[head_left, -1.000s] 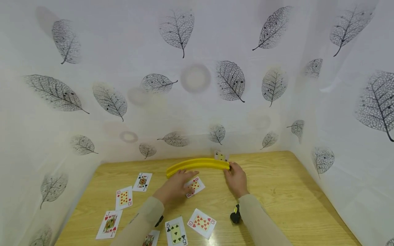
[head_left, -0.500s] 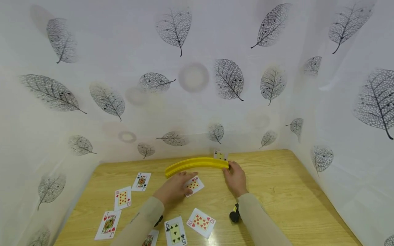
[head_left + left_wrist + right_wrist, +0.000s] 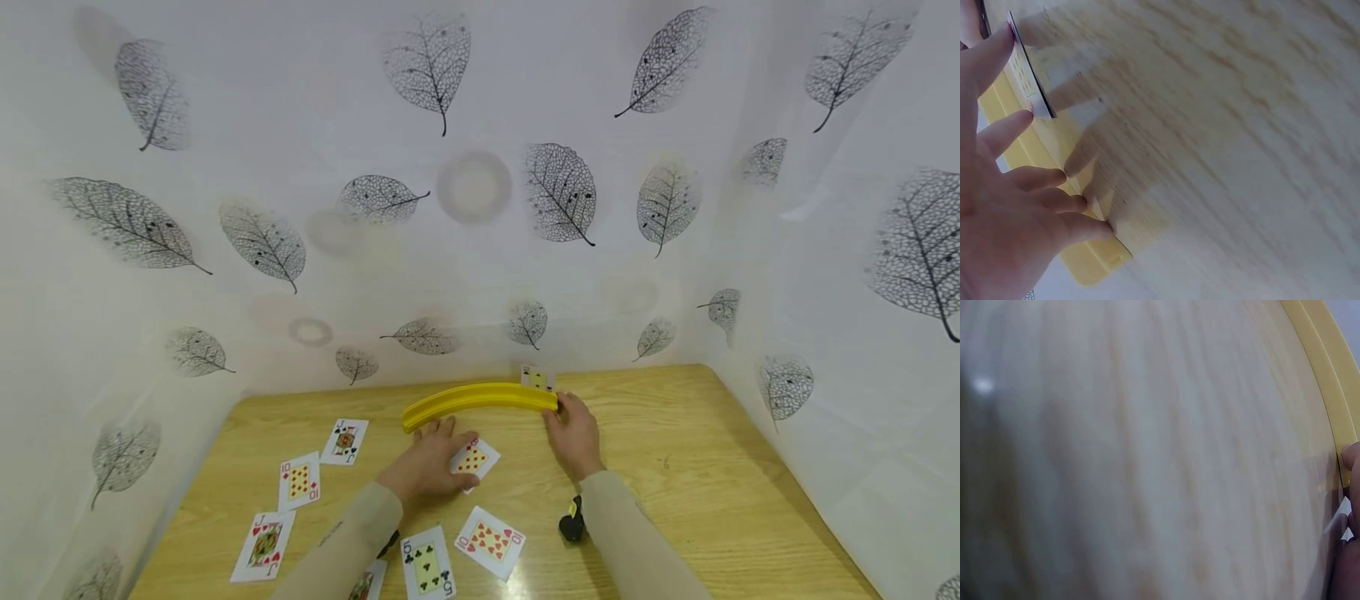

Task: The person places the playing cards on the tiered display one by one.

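A yellow curved card holder (image 3: 480,398) lies near the table's far edge, and one card (image 3: 537,377) stands in its right end. My left hand (image 3: 427,467) is just in front of the holder and pinches an eight of diamonds (image 3: 472,458) between thumb and index finger. In the left wrist view that card (image 3: 1029,78) shows edge-on, lifted off the wood, with the holder (image 3: 1085,250) behind my spread fingers. My right hand (image 3: 573,433) grips the holder's right end. Its fingertips (image 3: 1350,462) touch the holder's rim (image 3: 1329,369) in the right wrist view.
Face-up cards lie on the wooden table (image 3: 712,467): a jack of clubs (image 3: 345,440), ten of diamonds (image 3: 300,481), jack of hearts (image 3: 262,546), five of clubs (image 3: 427,571) and ten of hearts (image 3: 491,542). White leaf-patterned curtains (image 3: 480,208) close in three sides.
My left hand has drawn slightly back and left, and the eight of diamonds has tilted up in its pinch. The right hand and the holder have stayed put.
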A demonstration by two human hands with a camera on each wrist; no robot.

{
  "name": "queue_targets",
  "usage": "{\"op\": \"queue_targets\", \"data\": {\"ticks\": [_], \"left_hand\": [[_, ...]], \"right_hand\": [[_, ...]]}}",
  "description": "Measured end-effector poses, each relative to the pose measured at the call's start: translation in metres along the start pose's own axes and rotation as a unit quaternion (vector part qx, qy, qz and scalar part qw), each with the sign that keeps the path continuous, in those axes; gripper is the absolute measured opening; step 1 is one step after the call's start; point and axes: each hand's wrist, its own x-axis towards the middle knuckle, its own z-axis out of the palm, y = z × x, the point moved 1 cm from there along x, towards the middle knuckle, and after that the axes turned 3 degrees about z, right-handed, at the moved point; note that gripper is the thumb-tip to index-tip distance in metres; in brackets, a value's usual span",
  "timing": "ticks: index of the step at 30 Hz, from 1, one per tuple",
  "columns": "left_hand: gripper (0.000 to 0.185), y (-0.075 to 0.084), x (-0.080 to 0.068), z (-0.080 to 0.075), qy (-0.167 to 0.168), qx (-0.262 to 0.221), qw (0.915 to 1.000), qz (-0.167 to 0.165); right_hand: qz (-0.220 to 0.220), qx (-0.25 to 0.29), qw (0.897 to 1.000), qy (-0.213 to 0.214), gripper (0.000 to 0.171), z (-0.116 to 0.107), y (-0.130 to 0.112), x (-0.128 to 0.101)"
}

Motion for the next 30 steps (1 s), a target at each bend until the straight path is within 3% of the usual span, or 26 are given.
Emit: {"op": "queue_targets", "data": {"ticks": [30], "left_hand": [[0.09, -0.0013, -0.0002, 0.0018, -0.003, -0.03, 0.9995, -0.015]], "right_hand": [[-0.007, 0.018, 1.0, -0.007, 0.05, -0.0004, 0.0006, -0.0003]]}}
